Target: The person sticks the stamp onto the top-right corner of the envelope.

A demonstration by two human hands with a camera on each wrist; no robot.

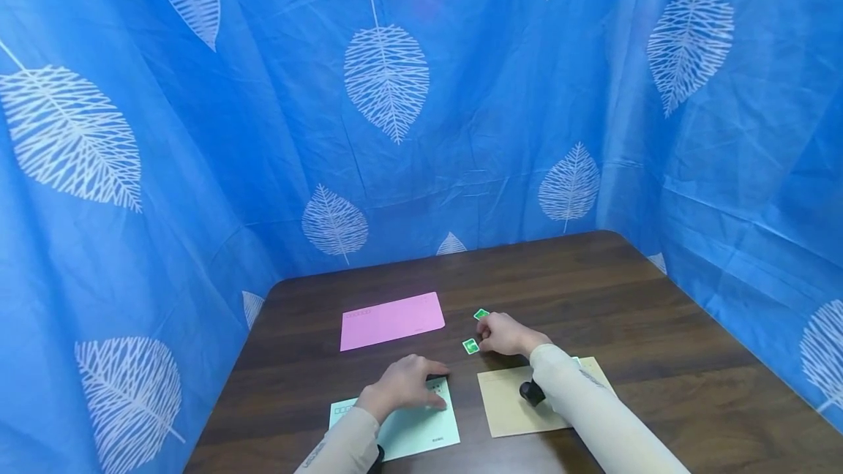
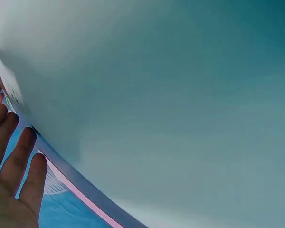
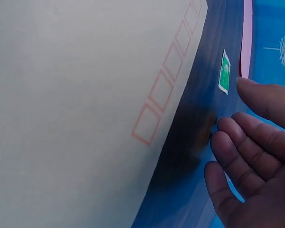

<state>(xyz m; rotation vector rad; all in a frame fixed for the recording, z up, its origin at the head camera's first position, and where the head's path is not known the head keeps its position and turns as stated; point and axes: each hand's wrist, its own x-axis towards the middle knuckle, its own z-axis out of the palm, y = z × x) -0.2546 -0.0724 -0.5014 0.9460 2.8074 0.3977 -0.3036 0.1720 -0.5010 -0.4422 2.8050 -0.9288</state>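
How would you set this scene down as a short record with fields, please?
Left hand: over the mint-green envelope, fingers extended; contact unclear
Right hand: beside two green postage stamps, the nearer stamp by the thumb, the farther stamp by the fingertips; contact unclear
Tan envelope: partly hidden by the right sleeve
Pink envelope: flat, beyond the left hand
Surface: dark wooden table
Backdrop: blue curtain, white leaf prints
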